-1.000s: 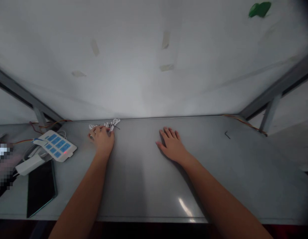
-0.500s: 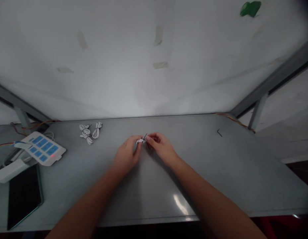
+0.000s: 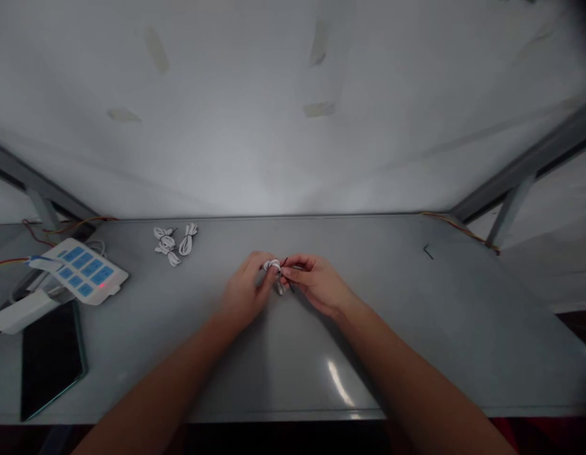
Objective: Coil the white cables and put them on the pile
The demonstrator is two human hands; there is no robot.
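A small coiled white cable point(image 3: 272, 265) is pinched between the thumb and fingers of my left hand point(image 3: 248, 287), above the middle of the table. My right hand point(image 3: 316, 282) meets it from the right, its thumb and fingertips closed on a thin black twist tie point(image 3: 291, 287) at the coil's right side. One end of the tie sticks up and the other points down. Below the coil, a cable end point(image 3: 280, 289) hangs between the hands. Part of the coil is hidden by my fingers.
Several tied white cable bundles point(image 3: 166, 240) lie at the back left. A white power strip point(image 3: 88, 270) with blue sockets, a white adapter point(image 3: 24, 312) and a dark tablet point(image 3: 53, 360) are on the left. One loose black twist tie point(image 3: 428, 251) lies right on the grey table point(image 3: 463, 341).
The coil has turned between my hands, showing more of its loop, and a cable end now hangs below. The right hand stays on the tie. The camera view has shifted slightly.
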